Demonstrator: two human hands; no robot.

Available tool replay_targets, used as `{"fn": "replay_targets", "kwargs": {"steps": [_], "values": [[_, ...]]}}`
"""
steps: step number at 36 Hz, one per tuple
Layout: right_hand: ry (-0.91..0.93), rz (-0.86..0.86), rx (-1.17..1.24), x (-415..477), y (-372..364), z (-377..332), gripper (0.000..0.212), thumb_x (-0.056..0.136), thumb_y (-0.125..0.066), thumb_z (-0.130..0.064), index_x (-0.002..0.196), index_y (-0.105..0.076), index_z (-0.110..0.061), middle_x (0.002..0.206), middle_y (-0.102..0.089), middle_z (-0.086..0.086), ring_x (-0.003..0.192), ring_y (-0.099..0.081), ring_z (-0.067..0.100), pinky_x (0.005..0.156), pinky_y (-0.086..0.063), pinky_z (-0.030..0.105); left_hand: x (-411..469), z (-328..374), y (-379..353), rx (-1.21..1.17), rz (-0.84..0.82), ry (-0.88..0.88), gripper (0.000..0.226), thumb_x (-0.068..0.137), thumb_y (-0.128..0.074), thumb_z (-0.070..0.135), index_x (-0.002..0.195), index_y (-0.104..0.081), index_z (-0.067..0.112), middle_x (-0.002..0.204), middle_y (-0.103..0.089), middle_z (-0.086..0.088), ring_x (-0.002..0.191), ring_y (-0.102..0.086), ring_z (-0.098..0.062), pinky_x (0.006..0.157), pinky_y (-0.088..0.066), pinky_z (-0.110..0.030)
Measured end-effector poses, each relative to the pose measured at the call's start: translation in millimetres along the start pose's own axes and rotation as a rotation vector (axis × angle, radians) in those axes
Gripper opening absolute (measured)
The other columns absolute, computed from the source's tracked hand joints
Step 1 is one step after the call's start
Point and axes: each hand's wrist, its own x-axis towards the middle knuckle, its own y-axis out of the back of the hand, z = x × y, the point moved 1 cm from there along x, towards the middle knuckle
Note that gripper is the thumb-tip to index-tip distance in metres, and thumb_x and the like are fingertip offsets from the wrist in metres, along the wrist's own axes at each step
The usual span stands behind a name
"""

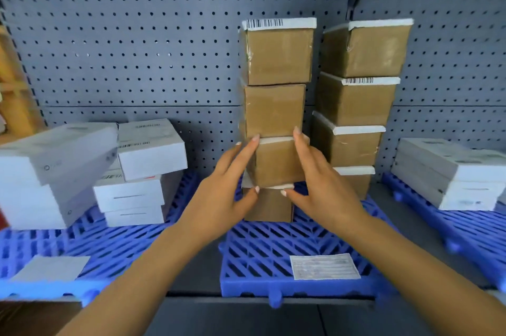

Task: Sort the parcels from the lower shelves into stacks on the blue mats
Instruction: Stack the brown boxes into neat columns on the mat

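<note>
Two hands, L & R, clamp 3rd box from both sides, fingers spread; stack runs vertical, two boxes above grip, one below.

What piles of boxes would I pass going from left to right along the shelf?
Big white box pile → smaller white box pile → brown stack held between the left hand and right hand → second brown stack → flat white box pile.

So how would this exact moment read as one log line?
left hand: on third brown parcel | right hand: same parcel, opposite side | front stack: four high | middle blue mat
</note>
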Motion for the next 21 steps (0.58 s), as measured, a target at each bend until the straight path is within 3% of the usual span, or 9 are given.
{"fn": "replay_targets", "kwargs": {"steps": [3,7,11,14,21], "values": [[-0.031,-0.025,-0.037,2.0,-0.6,0.9,0.111,0.090,-0.063,-0.035,0.135,0.038,-0.043,0.149,-0.027,0.002,0.107,-0.054,0.018,0.076,-0.049,0.028,3.5,-4.8,-4.7,-0.073,-0.011,0.001,0.082,0.090,-0.059,0.042,0.146,0.000,0.054,0.153,-0.026,0.009,0.126,-0.047,-0.009,0.094,-0.049,-0.030],[-0.043,-0.028,-0.115,7.9,-1.7,3.8,0.108,0.091,-0.062,-0.032,0.137,0.035,-0.042,0.143,-0.037,0.003,0.103,-0.054,0.019,0.073,-0.048,0.029,10.5,-14.5,-12.1,-0.127,0.011,0.020,0.078,0.092,-0.057,0.041,0.145,-0.002,0.056,0.153,-0.027,0.007,0.137,-0.037,-0.011,0.103,-0.045,-0.037],[-0.068,-0.052,-0.206,16.2,-4.0,5.9,0.104,0.092,-0.060,-0.035,0.143,0.030,-0.036,0.126,-0.051,0.004,0.096,-0.054,0.020,0.071,-0.049,0.031,16.9,-23.7,-19.1,-0.145,0.017,0.047,0.077,0.094,-0.054,0.038,0.145,0.001,0.056,0.151,-0.032,0.010,0.132,-0.042,-0.009,0.100,-0.047,-0.034],[-0.091,-0.076,-0.185,22.7,-6.0,7.0,0.102,0.092,-0.060,-0.034,0.143,0.028,-0.037,0.125,-0.052,0.006,0.096,-0.055,0.021,0.072,-0.051,0.035,22.0,-28.6,-22.5,-0.153,0.024,0.061,0.079,0.094,-0.056,0.038,0.146,0.000,0.054,0.145,-0.040,0.014,0.123,-0.048,-0.003,0.089,-0.048,-0.019],[-0.094,-0.088,-0.180,30.1,-12.5,10.8,0.103,0.093,-0.058,-0.034,0.139,0.034,-0.040,0.117,-0.052,0.005,0.086,-0.056,0.020,0.068,-0.052,0.037,31.0,-39.0,-27.7,-0.104,0.054,0.070,0.084,0.090,-0.061,0.041,0.147,0.000,0.052,0.135,-0.045,0.015,0.109,-0.047,0.007,0.077,-0.041,-0.003]]}}
